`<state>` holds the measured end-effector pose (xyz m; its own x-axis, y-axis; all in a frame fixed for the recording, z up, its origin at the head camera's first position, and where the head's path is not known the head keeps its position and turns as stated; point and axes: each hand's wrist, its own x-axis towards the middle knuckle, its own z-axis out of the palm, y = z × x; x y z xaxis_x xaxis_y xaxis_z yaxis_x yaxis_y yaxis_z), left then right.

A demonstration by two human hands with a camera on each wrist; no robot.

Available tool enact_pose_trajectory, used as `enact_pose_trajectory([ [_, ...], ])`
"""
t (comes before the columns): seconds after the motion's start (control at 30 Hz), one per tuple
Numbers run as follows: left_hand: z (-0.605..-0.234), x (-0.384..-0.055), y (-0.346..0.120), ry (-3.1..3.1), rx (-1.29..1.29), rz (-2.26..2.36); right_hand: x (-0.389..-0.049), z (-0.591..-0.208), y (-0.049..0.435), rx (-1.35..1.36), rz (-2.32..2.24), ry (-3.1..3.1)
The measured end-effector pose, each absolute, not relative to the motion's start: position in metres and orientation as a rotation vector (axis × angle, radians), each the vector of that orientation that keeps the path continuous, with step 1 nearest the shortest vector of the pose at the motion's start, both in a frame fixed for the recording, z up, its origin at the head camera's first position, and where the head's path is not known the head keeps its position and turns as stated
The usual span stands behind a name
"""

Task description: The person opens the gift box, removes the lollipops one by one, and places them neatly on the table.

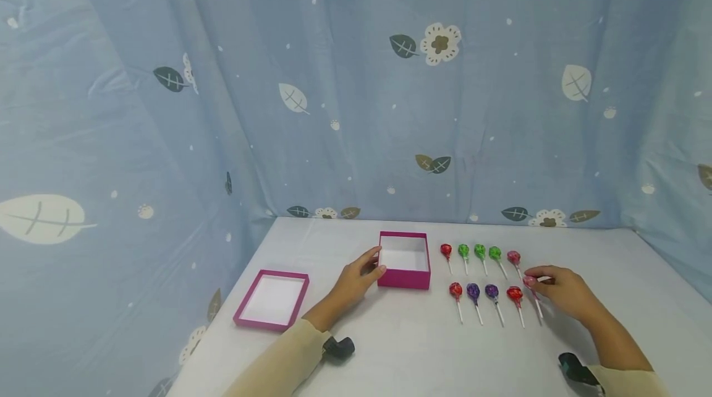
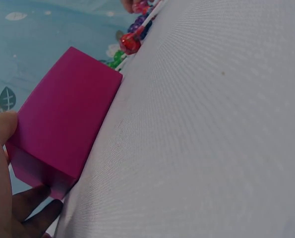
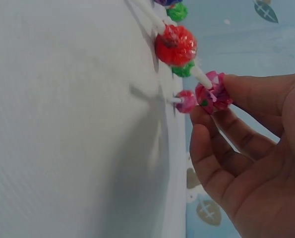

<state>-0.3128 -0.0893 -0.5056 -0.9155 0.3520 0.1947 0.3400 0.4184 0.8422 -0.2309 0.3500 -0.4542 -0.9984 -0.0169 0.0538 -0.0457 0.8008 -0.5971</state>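
My left hand (image 1: 353, 284) touches the left side of an open magenta box (image 1: 404, 279) with a white inside. In the left wrist view its thumb lies at the box's upper edge and its fingertips press the side wall low down. At the right, my right hand (image 1: 568, 293) pinches a pink-wrapped lollipop (image 3: 214, 94) by its candy head between thumb and fingertips, the white stick pointing away from the palm. Nearest to it are another pink lollipop (image 1: 514, 258) behind and a red lollipop (image 1: 515, 295) to the left.
Two rows of lollipops lie right of the box, among them a green lollipop (image 1: 480, 251) and a purple lollipop (image 1: 492, 292). A magenta-edged lid (image 1: 261, 325), white inside, lies at the left on the white table (image 1: 423, 347). A blue patterned curtain (image 1: 356, 137) hangs behind.
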Motion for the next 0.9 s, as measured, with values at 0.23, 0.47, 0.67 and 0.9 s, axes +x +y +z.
enact_pose_trajectory([
  [0.23, -0.506, -0.313, -0.089, 2.627, 0.638, 1.566, -0.232, -0.458, 0.358, 0.043, 1.003, -3.012],
  [0.47, -0.502, -0.312, -0.089, 2.617, 0.617, 1.564, -0.233, -0.459, 0.361, 0.041, 1.039, -3.041],
  [0.67, -0.504, -0.313, -0.089, 2.611, 0.624, 1.576, -0.236, -0.463, 0.362, 0.018, 1.04, -3.073],
  [0.9, -0.507, -0.315, -0.09, 2.611, 0.642, 1.578, -0.238, -0.467, 0.362, 0.03, 1.014, -3.066],
])
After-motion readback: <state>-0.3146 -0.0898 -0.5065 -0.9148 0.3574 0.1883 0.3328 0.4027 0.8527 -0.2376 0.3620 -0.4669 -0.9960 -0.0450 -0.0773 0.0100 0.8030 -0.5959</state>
